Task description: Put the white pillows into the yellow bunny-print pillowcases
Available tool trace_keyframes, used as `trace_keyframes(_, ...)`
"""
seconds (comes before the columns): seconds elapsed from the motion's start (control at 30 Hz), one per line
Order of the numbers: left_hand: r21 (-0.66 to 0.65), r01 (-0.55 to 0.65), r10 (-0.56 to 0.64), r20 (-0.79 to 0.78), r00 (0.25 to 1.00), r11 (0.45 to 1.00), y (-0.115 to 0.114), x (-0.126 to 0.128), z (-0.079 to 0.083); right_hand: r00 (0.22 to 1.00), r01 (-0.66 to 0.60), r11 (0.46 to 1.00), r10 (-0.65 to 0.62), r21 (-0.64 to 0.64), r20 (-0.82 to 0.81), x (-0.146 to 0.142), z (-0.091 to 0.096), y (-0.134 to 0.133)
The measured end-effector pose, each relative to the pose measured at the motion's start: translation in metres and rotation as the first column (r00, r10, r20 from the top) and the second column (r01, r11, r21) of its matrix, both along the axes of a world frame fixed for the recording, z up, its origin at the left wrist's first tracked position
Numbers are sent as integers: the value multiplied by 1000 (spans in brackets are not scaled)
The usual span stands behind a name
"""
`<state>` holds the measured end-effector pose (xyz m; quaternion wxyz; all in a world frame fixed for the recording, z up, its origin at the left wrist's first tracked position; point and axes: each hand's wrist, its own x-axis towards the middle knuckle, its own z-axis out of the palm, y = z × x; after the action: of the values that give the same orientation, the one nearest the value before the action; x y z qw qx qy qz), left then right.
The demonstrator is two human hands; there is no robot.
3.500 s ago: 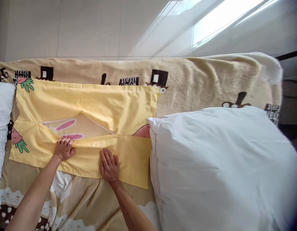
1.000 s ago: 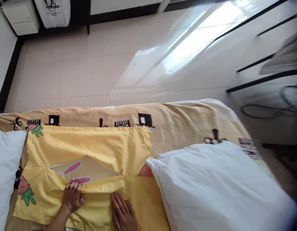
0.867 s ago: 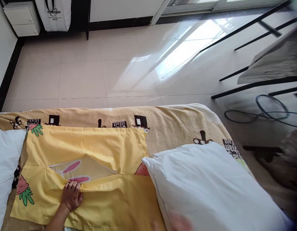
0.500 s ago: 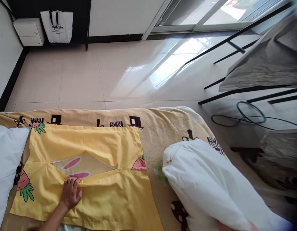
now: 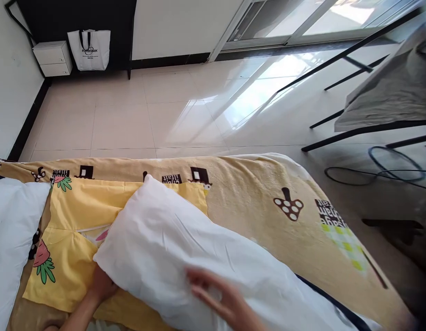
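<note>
A yellow pillowcase (image 5: pixel 66 257) printed with carrots lies flat on the bed, its slit opening partly showing. My left hand (image 5: pixel 101 284) is at the near edge of that opening, closed on the cloth, with the fingertips hidden beneath a white pillow (image 5: pixel 154 239). The pillow lies slantwise over the pillowcase, one narrow end close to the opening, and reaches toward the lower right. Over the pillow's near side is my right hand (image 5: pixel 221 294), blurred, with its fingers apart and not gripping it.
Another white pillow (image 5: pixel 13 239) lies at the left edge. A tan patterned blanket (image 5: pixel 247 197) covers the bed. Beyond the bed are a tiled floor (image 5: pixel 123 124), a white bag (image 5: pixel 90 50), a small white cabinet (image 5: pixel 54 59), a black-legged rack (image 5: pixel 337 138) and a coiled cable (image 5: pixel 374 172).
The white pillow has moved left from the right side of the bed onto the pillowcase, covering much of it. My right hand has come into fuller view; my left hand stays at the opening.
</note>
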<state>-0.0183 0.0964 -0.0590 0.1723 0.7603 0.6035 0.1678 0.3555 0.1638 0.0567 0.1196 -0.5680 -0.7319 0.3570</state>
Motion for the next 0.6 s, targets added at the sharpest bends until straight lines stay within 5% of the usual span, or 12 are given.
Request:
trace_keyframes(0.07,-38,6,-5,42,999,999,0,0,5,958,262,944,-280,198,68,3,5,38)
trace_keyframes(0.13,-86,-17,25,92,995,996,-1,-1,10,887,392,854,-449,344,106,6,3,77)
trace_keyframes(0.23,-296,-153,242,292,925,943,-3,-2,22,871,447,861,-481,243,104,-1,-7,132)
trace_keyframes(0.3,-502,-161,431,485,761,849,-1,-1,36,877,467,881,-472,73,92,-13,-13,160)
trace_keyframes(0.37,-640,-46,551,621,557,767,6,3,55,910,415,904,-411,-108,56,-28,-12,178)
trace_keyframes(0.47,-698,81,636,688,350,712,28,17,85,977,116,954,-161,-277,-143,-48,5,181)
trace_keyframes(0.6,-720,69,700,689,186,690,61,49,113,981,-163,979,148,-123,-122,-55,38,141)
